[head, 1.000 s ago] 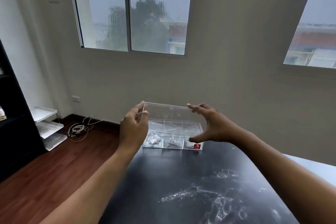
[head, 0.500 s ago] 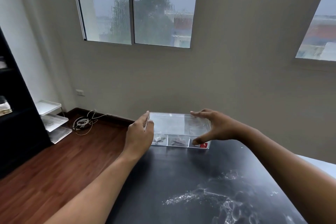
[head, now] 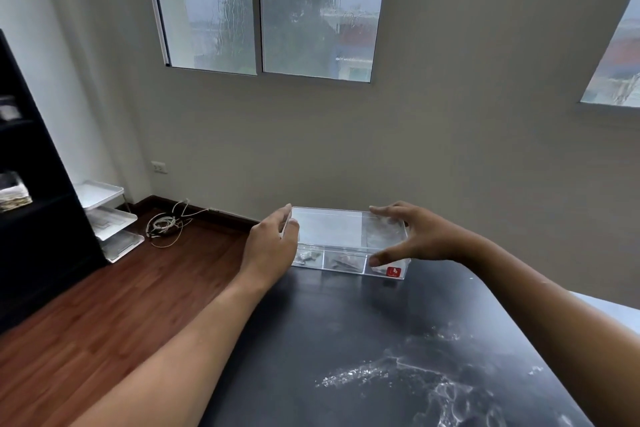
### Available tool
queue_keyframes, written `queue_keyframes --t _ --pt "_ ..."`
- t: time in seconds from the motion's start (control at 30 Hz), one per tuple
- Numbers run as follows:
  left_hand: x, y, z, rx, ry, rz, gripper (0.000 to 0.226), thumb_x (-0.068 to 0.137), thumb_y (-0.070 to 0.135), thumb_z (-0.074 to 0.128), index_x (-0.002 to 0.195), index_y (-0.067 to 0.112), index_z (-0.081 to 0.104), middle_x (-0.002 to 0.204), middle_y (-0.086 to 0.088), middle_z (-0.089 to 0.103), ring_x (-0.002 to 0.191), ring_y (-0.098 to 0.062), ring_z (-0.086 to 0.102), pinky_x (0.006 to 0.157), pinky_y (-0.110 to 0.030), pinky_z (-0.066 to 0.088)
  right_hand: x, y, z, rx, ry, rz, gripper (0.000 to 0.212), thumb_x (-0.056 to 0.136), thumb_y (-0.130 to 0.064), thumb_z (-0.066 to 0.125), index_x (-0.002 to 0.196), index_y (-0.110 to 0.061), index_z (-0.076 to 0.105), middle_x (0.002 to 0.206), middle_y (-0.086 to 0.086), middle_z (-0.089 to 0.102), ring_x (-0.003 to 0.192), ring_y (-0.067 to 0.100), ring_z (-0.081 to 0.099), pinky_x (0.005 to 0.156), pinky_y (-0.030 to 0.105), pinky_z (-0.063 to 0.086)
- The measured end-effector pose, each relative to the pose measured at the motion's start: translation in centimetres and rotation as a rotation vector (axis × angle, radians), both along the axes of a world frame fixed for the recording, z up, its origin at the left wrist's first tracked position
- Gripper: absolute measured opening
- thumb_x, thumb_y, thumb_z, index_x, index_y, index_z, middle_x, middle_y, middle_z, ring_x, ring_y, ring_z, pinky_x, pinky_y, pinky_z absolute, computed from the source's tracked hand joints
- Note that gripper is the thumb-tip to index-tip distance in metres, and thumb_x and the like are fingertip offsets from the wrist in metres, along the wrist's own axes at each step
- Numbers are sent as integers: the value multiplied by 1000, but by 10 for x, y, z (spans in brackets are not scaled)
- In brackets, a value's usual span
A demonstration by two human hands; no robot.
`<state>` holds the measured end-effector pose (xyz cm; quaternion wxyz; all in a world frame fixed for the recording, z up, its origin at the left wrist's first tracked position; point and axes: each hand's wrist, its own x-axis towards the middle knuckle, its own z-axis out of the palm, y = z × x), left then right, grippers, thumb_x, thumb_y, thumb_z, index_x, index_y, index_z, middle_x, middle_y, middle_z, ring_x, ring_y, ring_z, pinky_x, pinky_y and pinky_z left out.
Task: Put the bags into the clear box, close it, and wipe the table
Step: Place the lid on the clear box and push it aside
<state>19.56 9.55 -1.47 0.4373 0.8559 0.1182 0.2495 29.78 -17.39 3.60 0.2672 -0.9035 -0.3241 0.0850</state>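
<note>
Clear box [head: 348,255] sits at the far edge of the dark desk [head: 346,329], bags [head: 341,260] visible in its front compartments. Left hand [head: 268,250] pinches the lid [head: 332,229] at its left end; right hand [head: 412,236] grips its right end, lid nearly flat on the box.

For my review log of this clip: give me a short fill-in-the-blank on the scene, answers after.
1. Both hands hold the clear ____ above the box.
2. The sticker on the box's front is ____.
3. The white smear lies on the ____ table.
4. The left hand is at the lid's ____ end.

Answers: lid; red; black; left
</note>
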Motion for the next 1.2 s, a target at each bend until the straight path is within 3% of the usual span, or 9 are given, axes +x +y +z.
queue_keyframes --t 0.23,0.53,0.73,0.97,1.2 --pt "0 5 -1 -8 -14 -8 44 100 22 50 142 13 56 143 -1 60 133 -12 54 105 -15 32 -20 8 -12 -28 -86 18 107 71 -78 73 160 -34 33 147 -13 41 141 7 33 115 25 24" --pt "-4 5 -1 -10 -65 -80 42 98 21 55 139 15 59 140 1 62 132 -10 54 114 -31 40 -30 -2 -9 -4 -113 -13 103 70 -69 82 157 -29 43 144 -15 46 133 1 43 109 19 28" --pt "-2 4 -4 -11 -78 -82 42 98 22 54 139 16 59 140 2 62 132 -9 54 114 -29 39 -30 -1 -7 -11 8 -24 105 70 -69 82 158 -34 38 146 -18 42 135 5 41 109 24 30" --pt "2 8 -7 -25 -21 -115 44 99 25 52 142 18 56 144 5 58 135 -7 49 113 -23 34 -30 -2 -9 -65 17 -34 107 71 -71 80 160 -36 32 142 -16 41 130 6 42 107 23 30" --pt "4 12 -10 -41 -7 -130 43 100 30 49 142 22 57 143 9 59 134 -6 51 116 -29 36 -32 0 -11 -128 18 -22 109 76 -76 71 164 -34 20 145 -13 35 138 11 38 113 25 27"
